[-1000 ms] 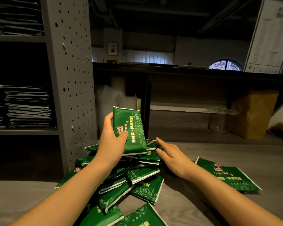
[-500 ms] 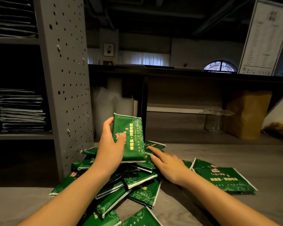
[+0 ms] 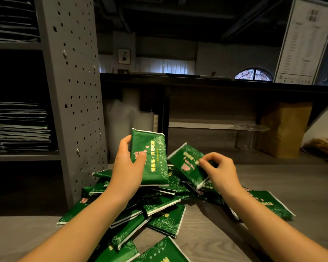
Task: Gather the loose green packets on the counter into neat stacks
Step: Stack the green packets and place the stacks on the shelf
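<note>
Up it comes! The right hand (image 3: 221, 173) has just plucked a packet (image 3: 187, 163) off the pile (image 3: 159, 214), fingertips pinching it right above the pile. The left hand (image 3: 127, 171) grips the upright stack (image 3: 151, 156) beside it. One more to add, plenty left.

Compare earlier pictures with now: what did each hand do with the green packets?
The right hand, earlier flat on the pile, has pinched one flat green printed packet and lifted it, tilted, toward the left hand, which still grips its upright green bundle. The loose heap on the grey counter stays.
</note>
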